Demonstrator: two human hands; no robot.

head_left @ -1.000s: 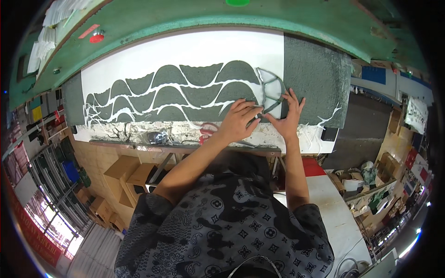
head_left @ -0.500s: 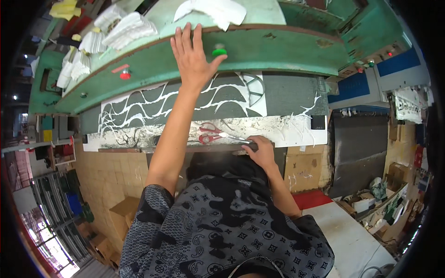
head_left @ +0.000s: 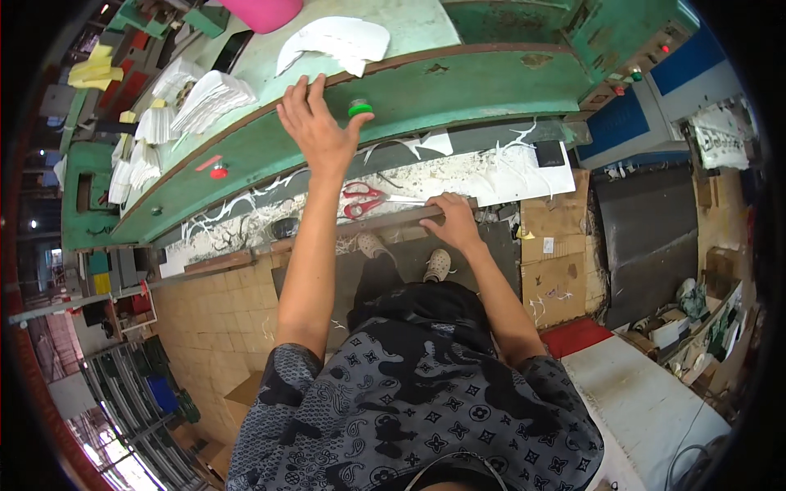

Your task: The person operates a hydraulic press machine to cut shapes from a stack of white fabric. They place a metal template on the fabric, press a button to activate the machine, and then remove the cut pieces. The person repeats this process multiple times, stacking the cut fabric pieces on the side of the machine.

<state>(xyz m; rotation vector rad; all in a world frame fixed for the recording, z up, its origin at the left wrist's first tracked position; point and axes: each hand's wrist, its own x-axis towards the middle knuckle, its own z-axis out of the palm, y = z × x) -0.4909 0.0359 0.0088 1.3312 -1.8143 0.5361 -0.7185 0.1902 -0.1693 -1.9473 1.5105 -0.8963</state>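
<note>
My left hand [head_left: 318,135] lies on the front of a green machine beam [head_left: 458,82], fingers spread up toward its top edge. Its thumb reaches to a green push button [head_left: 359,108], apparently touching it. My right hand [head_left: 452,222] rests on the bed's brown front edge [head_left: 393,219], fingers laid over it and thumb apart. Just left of it, red-handled scissors [head_left: 364,200] lie on the pale, speckled bed, blades toward that hand. Thin white offcut strips [head_left: 237,206] show below the beam, which hides most of the dark sheet behind them.
A red button [head_left: 219,171] sits farther left on the beam. On top are a curved white piece [head_left: 336,42], stacked white pieces [head_left: 211,100] and a pink container [head_left: 264,11]. A pale table [head_left: 634,393] stands right of me; cardboard [head_left: 554,270] covers floor beyond my right arm.
The patterned white strips and dark sheet are now mostly hidden beneath the beam. My view has shifted, bringing my shoes and the pink container in. Both hands keep their places.
</note>
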